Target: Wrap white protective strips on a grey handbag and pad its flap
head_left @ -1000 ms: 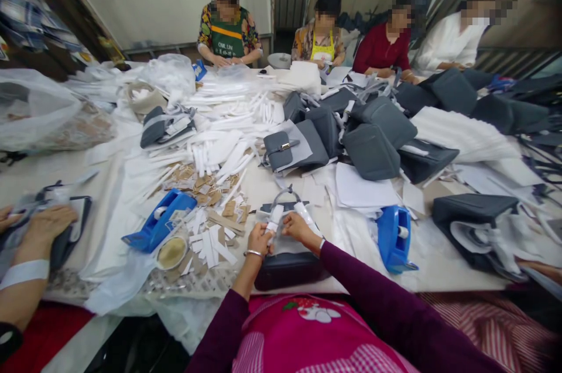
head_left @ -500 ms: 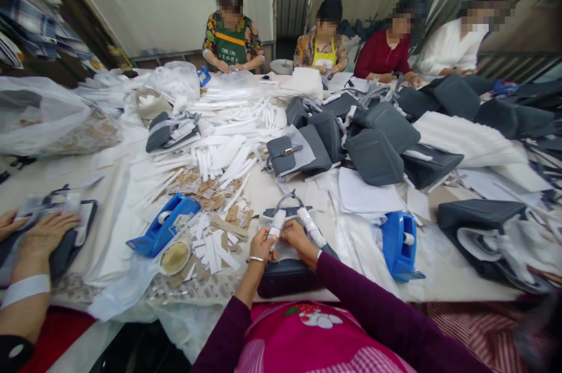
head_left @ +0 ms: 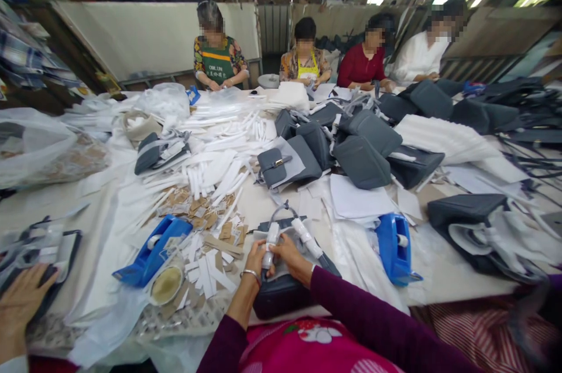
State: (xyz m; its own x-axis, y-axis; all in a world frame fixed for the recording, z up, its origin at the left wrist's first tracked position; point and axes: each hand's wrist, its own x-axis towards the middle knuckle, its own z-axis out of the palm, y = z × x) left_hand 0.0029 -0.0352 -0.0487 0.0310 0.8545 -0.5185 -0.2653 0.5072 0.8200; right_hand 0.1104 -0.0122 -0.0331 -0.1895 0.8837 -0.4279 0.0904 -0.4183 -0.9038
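A dark grey handbag (head_left: 281, 303) lies in front of me against the edge of the table. Its handle loops away from me, and white wrapping covers both sides of it. My left hand (head_left: 254, 262) is closed around the left wrapped part of the handle (head_left: 272, 235). From the other side, the fingers of my right hand (head_left: 290, 253) press on that same wrapped part. The right wrapped part (head_left: 306, 237) lies free beside my right hand. My fingers hide some of the wrapping.
Blue tape dispensers stand to the left (head_left: 153, 250) and right (head_left: 394, 249). Paper strips (head_left: 211, 273), brown tags (head_left: 197, 209) and a round tub (head_left: 167, 285) lie leftward. Grey bags (head_left: 362, 159) are heaped beyond. A co-worker's hand (head_left: 26, 297) rests at far left; several people sit opposite.
The camera view has tilted up and shifted slightly right. Both my hands stay at the left wrapped handle part, my right fingers now closer against it. The co-worker's hand at left has shifted.
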